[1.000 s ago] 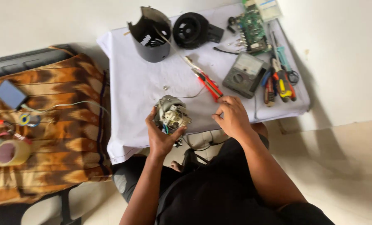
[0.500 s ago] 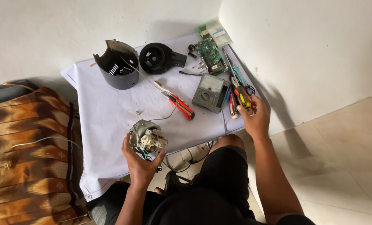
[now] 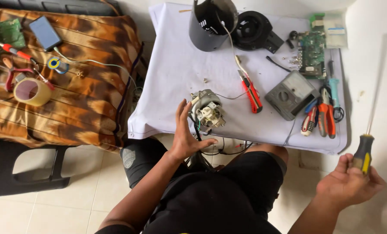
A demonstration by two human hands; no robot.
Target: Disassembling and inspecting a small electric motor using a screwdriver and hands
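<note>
Right hand (image 3: pixel 348 184): held low at the person's right side, off the tabletop, fingers curled around the black-and-yellow handle of a screwdriver (image 3: pixel 365 147). The thin shaft points up along the white wall.

Left hand (image 3: pixel 185 132): fingers spread and extended, palm against the near left side of a small electric motor (image 3: pixel 206 112); the thumb lies below it. The hand steadies the motor without wrapping around it. The motor stands at the near edge of the tabletop (image 3: pixel 176 73), with thin wires trailing from it down toward the person's lap.

Tabletop: covered in a white sheet. Right of the motor lies a red utility knife (image 3: pixel 250 90), then a grey multimeter (image 3: pixel 291 94). At the right edge, a cluster of pliers and cutters (image 3: pixel 324 115) with red, blue and striped grips. Farther back: a dark cylindrical housing (image 3: pixel 211 22), a black round fan casing (image 3: pixel 254 29) just beside it, and a green circuit board (image 3: pixel 312 53) near the far right corner. A few small screws lie loose on the sheet.

Surroundings: to the left, a brown patterned cloth (image 3: pixel 80 86) carries a roll of tape (image 3: pixel 31 91), a phone (image 3: pixel 46 32) and red-handled tools. Floor of pale tiles; walls white.
</note>
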